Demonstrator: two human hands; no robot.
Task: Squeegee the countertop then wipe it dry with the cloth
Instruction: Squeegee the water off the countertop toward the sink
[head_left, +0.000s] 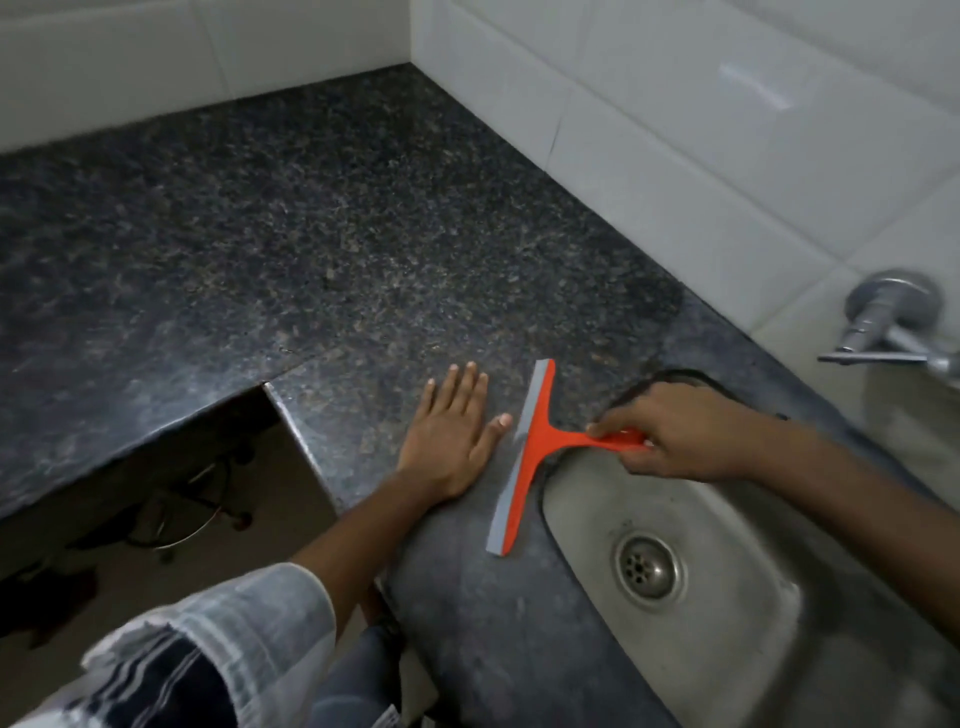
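Seemingly right hand (670, 441) around squeegee (524, 457)

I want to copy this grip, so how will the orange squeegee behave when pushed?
The squeegee probably is light and stiff: the right hand holds its thin handle with fingers alone. Its grey blade edge likely flexes slightly against the countertop.

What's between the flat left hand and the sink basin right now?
In the head view, the orange squeegee lies between the left hand and the sink, blade on the countertop, handle held by the right hand.
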